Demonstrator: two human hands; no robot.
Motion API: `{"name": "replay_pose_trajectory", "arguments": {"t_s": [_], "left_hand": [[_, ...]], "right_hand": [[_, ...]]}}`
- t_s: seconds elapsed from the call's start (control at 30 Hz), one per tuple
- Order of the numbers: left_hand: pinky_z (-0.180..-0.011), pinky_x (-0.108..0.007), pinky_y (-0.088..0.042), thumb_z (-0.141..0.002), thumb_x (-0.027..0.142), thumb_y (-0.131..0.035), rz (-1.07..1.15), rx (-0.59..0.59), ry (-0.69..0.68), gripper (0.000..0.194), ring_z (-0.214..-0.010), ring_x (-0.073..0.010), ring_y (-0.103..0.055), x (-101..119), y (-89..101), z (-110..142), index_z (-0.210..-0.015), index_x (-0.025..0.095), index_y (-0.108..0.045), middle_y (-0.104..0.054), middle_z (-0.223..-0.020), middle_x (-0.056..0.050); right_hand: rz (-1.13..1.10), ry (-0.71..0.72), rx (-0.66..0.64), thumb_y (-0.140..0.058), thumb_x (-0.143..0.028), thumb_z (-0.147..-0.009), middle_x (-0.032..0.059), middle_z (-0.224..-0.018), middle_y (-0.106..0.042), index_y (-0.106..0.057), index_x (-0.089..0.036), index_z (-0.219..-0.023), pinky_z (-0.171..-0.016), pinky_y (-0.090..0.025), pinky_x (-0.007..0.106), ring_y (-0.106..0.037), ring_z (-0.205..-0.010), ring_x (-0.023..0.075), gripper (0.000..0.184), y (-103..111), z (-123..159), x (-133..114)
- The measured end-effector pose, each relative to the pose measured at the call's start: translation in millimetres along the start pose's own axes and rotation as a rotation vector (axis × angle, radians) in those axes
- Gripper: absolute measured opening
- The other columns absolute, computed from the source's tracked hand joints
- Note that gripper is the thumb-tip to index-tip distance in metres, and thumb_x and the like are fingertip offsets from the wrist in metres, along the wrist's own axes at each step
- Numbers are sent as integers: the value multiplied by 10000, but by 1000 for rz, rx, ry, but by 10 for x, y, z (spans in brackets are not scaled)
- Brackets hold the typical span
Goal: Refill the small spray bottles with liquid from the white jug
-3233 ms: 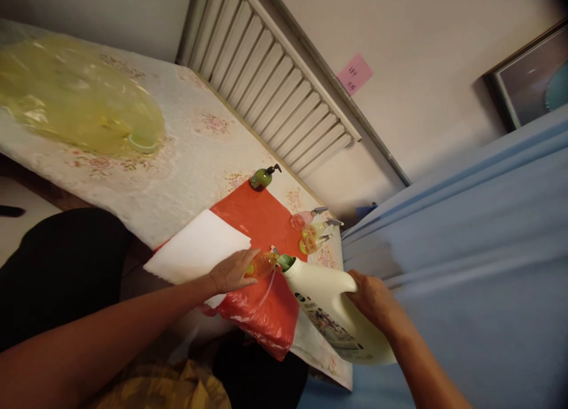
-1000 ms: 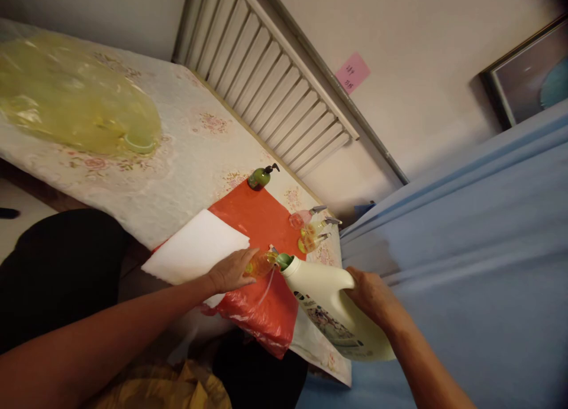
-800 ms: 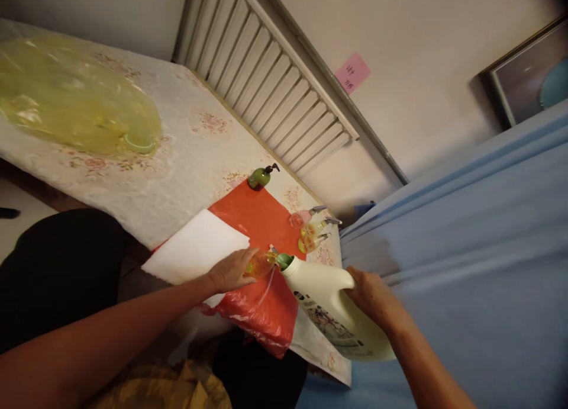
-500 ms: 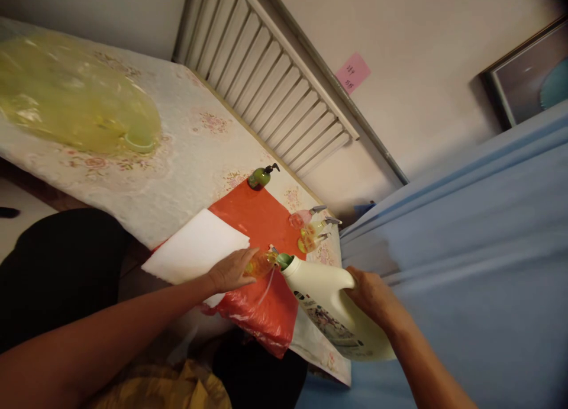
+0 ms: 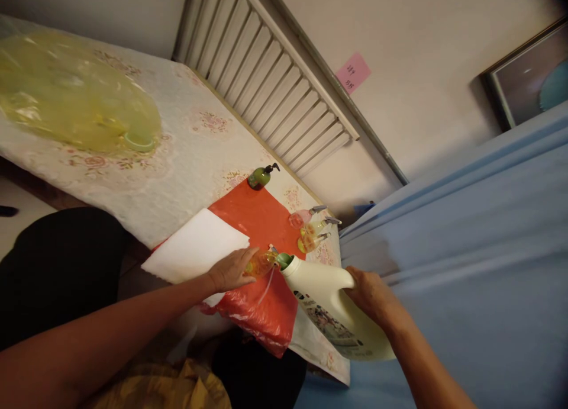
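My right hand (image 5: 370, 293) grips the handle of a large cream detergent jug (image 5: 331, 305), tipped so its green spout meets the mouth of a small clear bottle (image 5: 261, 263) with yellow liquid. Around that small bottle my left hand (image 5: 231, 269) is wrapped, steadying it on a red plastic sheet (image 5: 260, 222). The sheet lies on a table with a floral cloth (image 5: 177, 154).
A green pump bottle (image 5: 261, 176) stands at the sheet's far edge. Three small pump bottles (image 5: 310, 228) sit by the right edge. A white sheet (image 5: 195, 246) lies left of my hand. A yellow plastic bag (image 5: 75, 98) covers the table's left. A blue curtain (image 5: 465, 249) hangs right, a radiator (image 5: 270, 71) behind.
Almost nothing differs; both hands hold the same pose, with only a slight shift of the camera view.
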State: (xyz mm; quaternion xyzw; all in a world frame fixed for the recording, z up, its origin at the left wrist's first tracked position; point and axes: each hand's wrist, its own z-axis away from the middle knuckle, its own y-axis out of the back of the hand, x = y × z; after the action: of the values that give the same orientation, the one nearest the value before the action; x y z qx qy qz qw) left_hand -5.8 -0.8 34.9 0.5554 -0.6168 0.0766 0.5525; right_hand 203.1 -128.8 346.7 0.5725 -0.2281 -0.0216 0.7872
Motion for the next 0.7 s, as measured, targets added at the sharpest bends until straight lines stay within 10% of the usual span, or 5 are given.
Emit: {"name": "replay_pose_trajectory", "arguments": {"t_s": [0.7], "left_hand": [[-1119,-515,-405,-774,382,-736,0,6,1,804,-1302,-360,-524,-10,-6,5,-1460,188,-365,-535,-1421,-166]], "right_hand": [[2,5,-8,-541,-179,-876,64,-876,-720,-664,-205,-1024,-656,-345,238,-647,-777,164,194,-13,-12,29]]}}
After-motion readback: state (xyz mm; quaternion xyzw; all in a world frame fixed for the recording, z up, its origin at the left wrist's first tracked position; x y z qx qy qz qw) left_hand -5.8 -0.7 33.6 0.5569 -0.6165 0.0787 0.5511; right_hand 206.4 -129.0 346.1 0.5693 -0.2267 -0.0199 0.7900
